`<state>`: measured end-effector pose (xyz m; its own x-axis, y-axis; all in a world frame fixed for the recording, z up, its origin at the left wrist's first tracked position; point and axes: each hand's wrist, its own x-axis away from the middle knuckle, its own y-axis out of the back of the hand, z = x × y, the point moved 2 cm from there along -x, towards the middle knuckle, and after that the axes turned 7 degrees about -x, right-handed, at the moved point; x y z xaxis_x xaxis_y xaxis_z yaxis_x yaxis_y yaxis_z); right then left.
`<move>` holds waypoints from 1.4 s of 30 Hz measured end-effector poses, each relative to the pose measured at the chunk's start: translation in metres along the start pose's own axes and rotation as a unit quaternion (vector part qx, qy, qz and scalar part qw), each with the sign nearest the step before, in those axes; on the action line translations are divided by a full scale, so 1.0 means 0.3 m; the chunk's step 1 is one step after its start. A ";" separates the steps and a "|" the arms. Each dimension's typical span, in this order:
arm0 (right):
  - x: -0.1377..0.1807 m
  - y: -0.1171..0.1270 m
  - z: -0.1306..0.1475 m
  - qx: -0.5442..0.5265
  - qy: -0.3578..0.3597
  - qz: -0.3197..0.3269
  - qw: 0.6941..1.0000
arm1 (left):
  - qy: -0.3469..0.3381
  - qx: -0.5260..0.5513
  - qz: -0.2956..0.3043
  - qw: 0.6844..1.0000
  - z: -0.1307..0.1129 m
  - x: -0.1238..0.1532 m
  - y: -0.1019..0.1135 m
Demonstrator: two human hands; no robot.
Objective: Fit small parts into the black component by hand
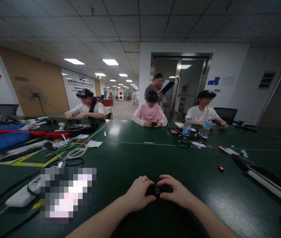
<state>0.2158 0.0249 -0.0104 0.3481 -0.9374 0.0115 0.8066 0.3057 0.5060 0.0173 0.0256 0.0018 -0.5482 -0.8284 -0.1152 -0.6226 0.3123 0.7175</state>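
Note:
Both my hands rest on the dark green table (135, 155) near its front edge, closed together around a small black object (154, 190). My left hand (138, 193) grips its left side with curled fingers. My right hand (176, 192) pinches its right side from above. The object is mostly hidden by my fingers, so I cannot make out what it is.
Three seated people (150, 114) wearing head cameras work at the far side; a fourth stands behind holding papers. Cables, white rings (77, 153) and blue trays (4, 138) crowd the left. Water bottles (187, 127) stand at the back right. A long flat device (269, 180) lies at right.

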 end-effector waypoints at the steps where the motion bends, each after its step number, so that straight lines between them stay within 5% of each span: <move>1: -0.002 -0.003 0.004 0.003 0.000 0.000 1.000 | -0.001 0.003 -0.002 1.000 0.003 -0.002 -0.002; 13: -0.005 -0.005 0.059 0.024 -0.010 0.026 0.999 | -0.021 0.041 -0.005 0.999 0.012 0.003 0.012; 28: 0.031 -0.054 0.003 0.005 0.007 -0.064 0.998 | -0.015 -0.027 0.012 0.999 0.062 0.001 -0.022; 42: 0.046 -0.064 0.026 0.023 0.001 -0.077 0.997 | -0.006 -0.100 0.037 0.994 0.035 -0.001 -0.033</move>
<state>0.2012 0.0047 -0.0131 0.2224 -0.9723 -0.0720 0.8282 0.1494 0.5401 0.0175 0.0277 -0.0125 -0.5953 -0.8009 -0.0640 -0.4579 0.2727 0.8461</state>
